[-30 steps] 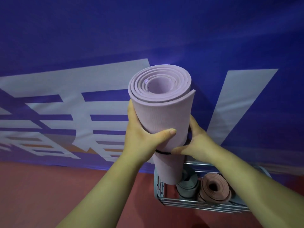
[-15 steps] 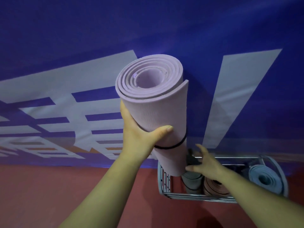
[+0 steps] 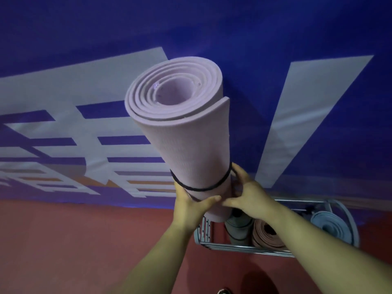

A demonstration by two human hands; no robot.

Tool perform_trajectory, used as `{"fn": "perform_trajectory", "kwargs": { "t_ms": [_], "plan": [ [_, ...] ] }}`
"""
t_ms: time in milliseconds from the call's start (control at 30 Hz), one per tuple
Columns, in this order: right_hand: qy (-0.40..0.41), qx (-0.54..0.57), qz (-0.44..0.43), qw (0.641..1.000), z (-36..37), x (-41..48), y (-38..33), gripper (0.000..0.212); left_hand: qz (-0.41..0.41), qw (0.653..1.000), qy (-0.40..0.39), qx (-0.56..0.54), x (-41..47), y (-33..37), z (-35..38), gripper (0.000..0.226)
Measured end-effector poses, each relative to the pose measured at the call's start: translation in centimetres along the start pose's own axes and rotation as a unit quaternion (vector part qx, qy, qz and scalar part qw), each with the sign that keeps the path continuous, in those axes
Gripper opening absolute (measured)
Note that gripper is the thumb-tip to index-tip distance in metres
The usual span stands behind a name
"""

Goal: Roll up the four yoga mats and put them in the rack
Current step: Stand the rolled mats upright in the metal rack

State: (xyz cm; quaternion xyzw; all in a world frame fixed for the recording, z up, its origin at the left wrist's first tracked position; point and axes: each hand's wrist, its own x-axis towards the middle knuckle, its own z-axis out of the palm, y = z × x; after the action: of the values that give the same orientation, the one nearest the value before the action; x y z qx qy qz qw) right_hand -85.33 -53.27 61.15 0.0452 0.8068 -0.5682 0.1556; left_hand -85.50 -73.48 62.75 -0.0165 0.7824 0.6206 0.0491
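Note:
A rolled lilac yoga mat [image 3: 186,132] stands nearly upright in front of me, bound by a black elastic band [image 3: 201,187] near its lower end. My left hand [image 3: 191,206] grips the roll just below the band. My right hand [image 3: 248,194] holds the roll's right side at the same height, fingers spread around it. The mat's bottom end hangs over the left end of a grey metal rack [image 3: 233,248] on the floor. Inside the rack stand a dark grey rolled mat [image 3: 237,228], a pink one [image 3: 267,232] and a light blue one [image 3: 328,225].
A blue banner with white lettering [image 3: 84,124] covers the wall behind the rack. Red floor [image 3: 84,240] stretches to the left and front. A shoe tip [image 3: 224,291] shows at the bottom edge.
My left hand slid down the roll from above the band to below it. My right hand came up from the rack and took hold of the mat's right side.

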Motion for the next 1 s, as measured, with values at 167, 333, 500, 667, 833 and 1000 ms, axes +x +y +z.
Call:
{"fn": "perform_trajectory", "kwargs": {
  "t_ms": [167,333,500,667,833,1000],
  "plan": [
    [-0.031,-0.073,0.047,0.996,-0.3,0.8,6.4,0.095,-0.012,0.999,0.035,0.03,1.3,-2.3,1.4,0.128],
    [-0.043,-0.146,0.117,0.981,0.3,1.1,12.9,0.074,0.019,0.996,0.072,0.047,1.7,-3.7,2.2,0.131],
    [-0.104,-0.286,0.116,0.945,2.8,3.0,17.4,0.087,0.068,0.992,0.093,0.054,1.8,-4.6,2.7,0.119],
    [-0.121,-0.33,0.139,0.926,3.0,2.4,18.9,0.099,0.079,0.988,0.114,0.063,1.4,-4.7,2.9,0.116],
    [-0.086,-0.32,0.191,0.924,0.3,1.4,20.3,0.111,0.06,0.99,0.112,0.059,0.5,-4.6,2.2,0.109],
    [-0.098,-0.286,0.188,0.934,-1.1,0.2,20.5,0.11,0.058,0.993,0.086,0.052,-0.1,-6.1,2.6,0.114]
  ]
}}
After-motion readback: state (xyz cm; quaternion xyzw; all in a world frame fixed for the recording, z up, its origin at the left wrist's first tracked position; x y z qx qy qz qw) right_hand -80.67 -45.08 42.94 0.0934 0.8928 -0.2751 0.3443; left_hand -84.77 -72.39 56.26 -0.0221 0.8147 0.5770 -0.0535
